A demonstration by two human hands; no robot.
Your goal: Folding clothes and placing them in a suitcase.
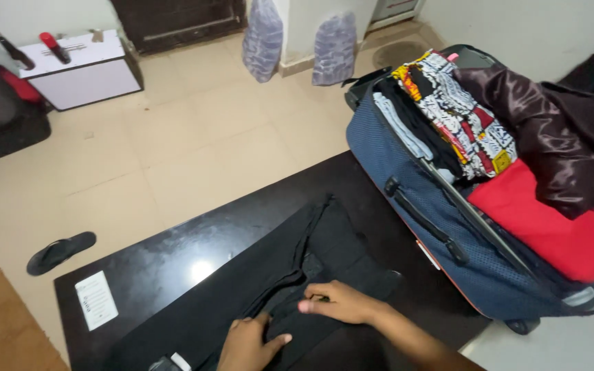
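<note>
A black garment [297, 275] lies spread along a glossy black table [166, 264]. My left hand [247, 342] rests flat on the near part of the cloth, fingers apart and pointing right. My right hand [338, 302] comes in from the lower right and presses on the same cloth, its fingers curled onto a fold just beyond the left hand. The two hands are almost touching.
An open blue suitcase [441, 227] stands at the table's right end, packed with folded clothes: a patterned one [465, 120], a red one [551, 220], a dark shiny one [558, 137]. A white card [95, 299] lies on the table. A black sandal [60, 252] and white box [84, 69] sit on the tiled floor.
</note>
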